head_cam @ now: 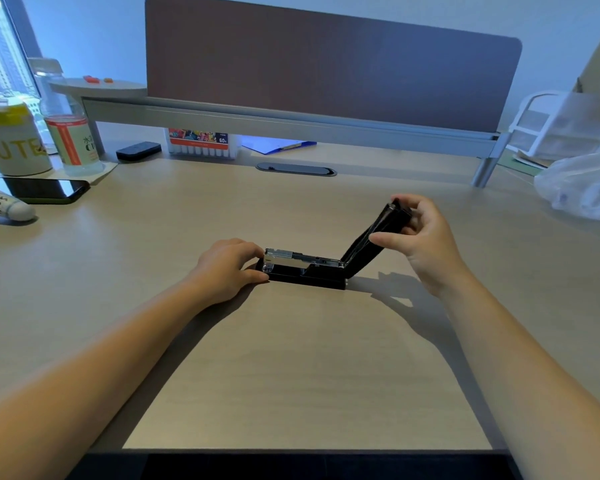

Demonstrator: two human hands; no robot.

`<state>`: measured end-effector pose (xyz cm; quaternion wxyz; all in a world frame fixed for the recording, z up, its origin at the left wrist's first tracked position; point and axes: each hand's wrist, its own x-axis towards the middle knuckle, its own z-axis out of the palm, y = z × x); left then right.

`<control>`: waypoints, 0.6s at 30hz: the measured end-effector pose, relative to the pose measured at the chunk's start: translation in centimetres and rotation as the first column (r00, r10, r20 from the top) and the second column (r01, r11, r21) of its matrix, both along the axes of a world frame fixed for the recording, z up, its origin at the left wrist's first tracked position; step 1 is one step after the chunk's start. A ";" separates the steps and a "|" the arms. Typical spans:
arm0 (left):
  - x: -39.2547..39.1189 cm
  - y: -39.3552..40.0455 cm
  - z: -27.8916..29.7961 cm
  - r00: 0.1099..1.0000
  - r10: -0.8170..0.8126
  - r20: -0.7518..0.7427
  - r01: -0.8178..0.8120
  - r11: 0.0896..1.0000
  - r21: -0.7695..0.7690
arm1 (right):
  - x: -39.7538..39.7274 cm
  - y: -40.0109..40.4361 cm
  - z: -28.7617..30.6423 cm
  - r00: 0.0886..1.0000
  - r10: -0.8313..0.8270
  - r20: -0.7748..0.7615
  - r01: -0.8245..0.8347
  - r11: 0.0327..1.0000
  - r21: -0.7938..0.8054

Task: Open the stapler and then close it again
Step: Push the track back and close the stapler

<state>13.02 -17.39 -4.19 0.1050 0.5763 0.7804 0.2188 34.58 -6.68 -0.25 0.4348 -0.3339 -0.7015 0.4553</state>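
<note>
The stapler (305, 268) sits near the middle of the desk (291, 358), base flat on the wood, and it's open: the black top cover (368, 240) is swung up and back to the right on its hinge, tilted well past upright, with the shiny metal staple channel (298, 259) lying bare along the base. Your left hand (227, 268) is curled against the front end of the base, fingers touching the nose and pinning it down, a closed, bracing hold rather than a wide one. Your right hand (420, 233) pinches the far tip of the cover between thumb and fingers, a narrow grip right at the end of the lever. Good setup, so the opening half looks done and the close comes next, as I read it. Keep that left hand pressing down so the base cannot skid or tip as the cover swings. Guide the cover over in an arc about the hinge; don't let it drop. Watch your left fingertips: they're right by the nose where the cover will land, so slide them onto the sides of the base before it meets. Whether the channel holds staples, I can't tell from here. Finish with a firm press until the cover sits level.
</note>
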 end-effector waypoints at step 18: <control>-0.6 0.6 -0.8 0.998 0.000 0.060 -0.003 0.999 0.034 | -7.3 -1.5 -1.4 0.830 0.121 0.544 -0.298 0.922 0.249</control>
